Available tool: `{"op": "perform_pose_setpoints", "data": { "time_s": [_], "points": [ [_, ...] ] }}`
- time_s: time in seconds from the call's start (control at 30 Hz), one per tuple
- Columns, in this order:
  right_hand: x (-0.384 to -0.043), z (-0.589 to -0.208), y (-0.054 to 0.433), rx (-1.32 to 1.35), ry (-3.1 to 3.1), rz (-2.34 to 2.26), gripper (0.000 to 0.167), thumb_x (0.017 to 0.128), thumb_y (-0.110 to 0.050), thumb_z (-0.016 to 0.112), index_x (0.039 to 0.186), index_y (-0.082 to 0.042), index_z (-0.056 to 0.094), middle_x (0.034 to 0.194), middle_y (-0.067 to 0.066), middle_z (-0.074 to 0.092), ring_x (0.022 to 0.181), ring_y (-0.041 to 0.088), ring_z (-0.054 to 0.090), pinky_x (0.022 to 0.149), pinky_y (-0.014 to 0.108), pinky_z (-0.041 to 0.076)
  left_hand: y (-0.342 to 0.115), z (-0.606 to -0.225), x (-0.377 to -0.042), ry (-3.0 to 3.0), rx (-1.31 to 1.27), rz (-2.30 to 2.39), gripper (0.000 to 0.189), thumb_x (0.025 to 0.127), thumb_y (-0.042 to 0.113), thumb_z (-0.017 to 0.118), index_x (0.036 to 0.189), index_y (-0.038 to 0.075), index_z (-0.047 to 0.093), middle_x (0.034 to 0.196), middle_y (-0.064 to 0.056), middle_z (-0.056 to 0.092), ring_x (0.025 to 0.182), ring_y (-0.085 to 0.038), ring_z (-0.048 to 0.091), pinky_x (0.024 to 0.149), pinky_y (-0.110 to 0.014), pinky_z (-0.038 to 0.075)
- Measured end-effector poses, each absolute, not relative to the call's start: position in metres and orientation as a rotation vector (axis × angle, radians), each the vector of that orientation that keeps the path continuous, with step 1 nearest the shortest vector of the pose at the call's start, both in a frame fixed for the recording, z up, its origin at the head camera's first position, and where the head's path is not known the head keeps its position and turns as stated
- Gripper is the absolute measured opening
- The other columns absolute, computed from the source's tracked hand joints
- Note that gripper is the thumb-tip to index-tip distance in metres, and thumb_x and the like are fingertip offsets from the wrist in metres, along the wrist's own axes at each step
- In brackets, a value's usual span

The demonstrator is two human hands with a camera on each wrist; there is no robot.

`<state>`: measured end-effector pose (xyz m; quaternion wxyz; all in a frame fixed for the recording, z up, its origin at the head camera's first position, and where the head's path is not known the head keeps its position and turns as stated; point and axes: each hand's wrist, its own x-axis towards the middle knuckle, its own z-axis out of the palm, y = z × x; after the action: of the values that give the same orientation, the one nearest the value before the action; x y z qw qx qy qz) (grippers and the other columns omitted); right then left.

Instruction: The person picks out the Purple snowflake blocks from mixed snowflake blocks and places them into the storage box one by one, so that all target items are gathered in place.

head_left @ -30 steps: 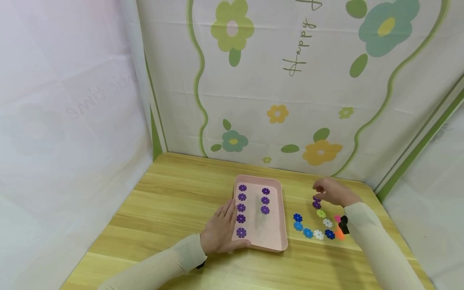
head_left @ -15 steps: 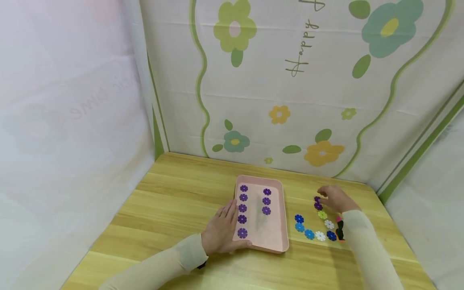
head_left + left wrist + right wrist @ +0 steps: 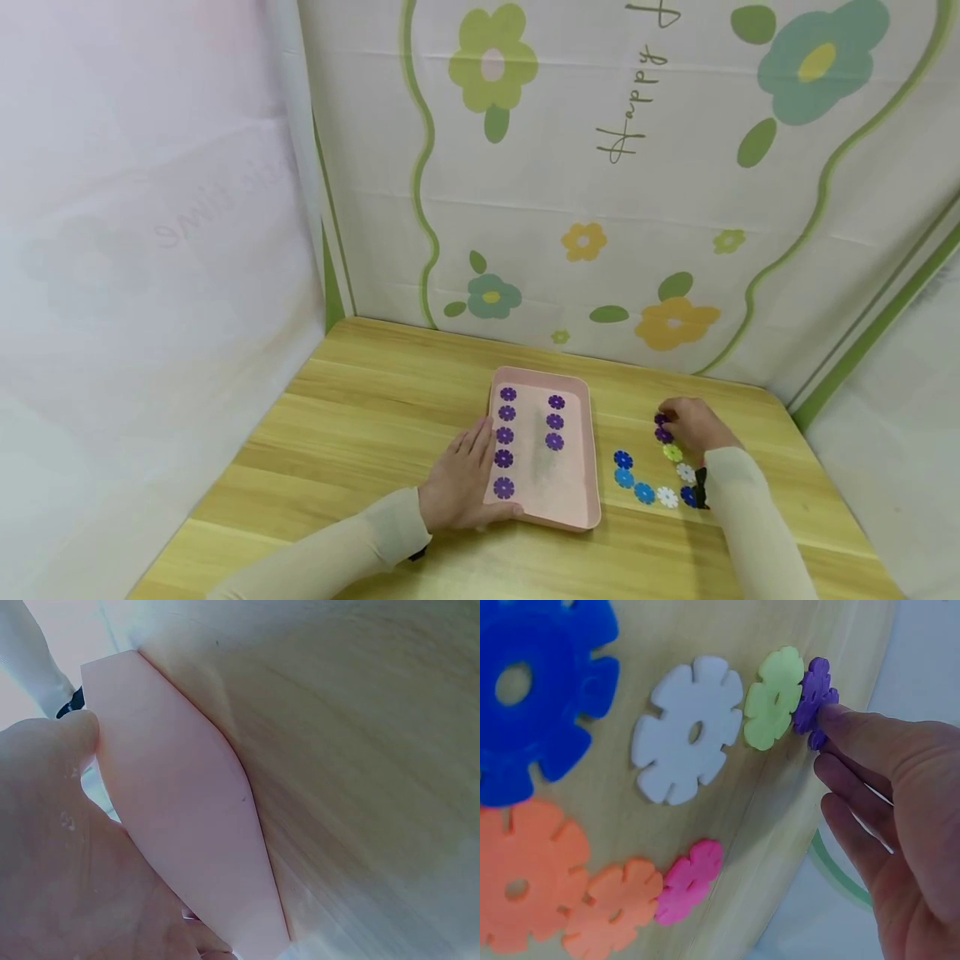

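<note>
My left hand (image 3: 459, 479) rests on the left and front rim of a pink tray (image 3: 592, 467), its fingers straight and thumb on the near edge. Inside the tray, purple snowflake discs form two columns, such as one disc (image 3: 504, 487) at the lower left and another (image 3: 556, 402) at the upper right. To the tray's right, my right hand (image 3: 696, 425) reaches down to purple snowflake discs (image 3: 663, 435) on the table. In the right wrist view, thumb and finger pinch the edge of a purple snowflake disc (image 3: 810, 697), close beside a yellow-green disc (image 3: 774, 697).
Blue discs (image 3: 624, 477), a white disc (image 3: 667, 497) and a dark blue one (image 3: 688, 497) curve along the wooden table (image 3: 375, 417). Orange discs (image 3: 615, 909) and a pink disc (image 3: 690, 881) lie under the right forearm. A flower-printed cloth (image 3: 525, 183) hangs behind.
My right hand has come down and closed its fingertips at the far purple disc. The left hand keeps its place on the tray. The head view has shifted slightly.
</note>
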<state>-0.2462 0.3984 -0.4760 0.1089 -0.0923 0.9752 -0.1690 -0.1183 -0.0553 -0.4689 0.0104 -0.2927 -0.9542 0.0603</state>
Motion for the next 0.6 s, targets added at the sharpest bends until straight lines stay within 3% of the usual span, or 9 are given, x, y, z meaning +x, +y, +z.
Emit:
{"op": "perform_pose_setpoints", "data": {
  "time_s": [0.2, 0.43, 0.6],
  "points": [
    [-0.245, -0.474, 0.403, -0.231, 2.836, -0.572, 0.03, 0.101, -0.006, 0.069, 0.128, 0.007, 0.068, 0.112, 0.019, 0.074, 0.099, 0.03, 0.071, 0.089, 0.052, 0.062, -0.055, -0.468, -0.117, -2.955, -0.923, 0.19, 0.116, 0.092, 0.091, 0.032, 0.162, -0.002, 0.037, 0.172, -0.021, 0.03, 0.161, -0.034, 0.032, 0.13, -0.042, 0.033],
    [-0.246, -0.473, 0.407, -0.228, 2.795, -0.637, 0.009, 0.103, -0.007, 0.067, 0.107, -0.002, 0.074, 0.097, 0.01, 0.073, 0.086, 0.021, 0.068, 0.074, 0.037, 0.06, -0.057, -0.473, -0.119, -2.911, -0.935, 0.185, 0.115, 0.094, 0.09, 0.027, 0.162, -0.002, 0.037, 0.172, -0.022, 0.031, 0.161, -0.035, 0.033, 0.13, -0.042, 0.034],
    [-0.245, -0.465, 0.406, -0.29, 2.798, -0.606, 0.013, 0.105, -0.007, 0.062, 0.098, -0.006, 0.074, 0.093, 0.008, 0.072, 0.083, 0.018, 0.066, 0.072, 0.033, 0.058, -0.056, -0.469, -0.117, -2.932, -0.932, 0.189, 0.115, 0.093, 0.09, 0.03, 0.161, -0.003, 0.038, 0.171, -0.022, 0.032, 0.16, -0.035, 0.033, 0.13, -0.042, 0.034]
  ]
}}
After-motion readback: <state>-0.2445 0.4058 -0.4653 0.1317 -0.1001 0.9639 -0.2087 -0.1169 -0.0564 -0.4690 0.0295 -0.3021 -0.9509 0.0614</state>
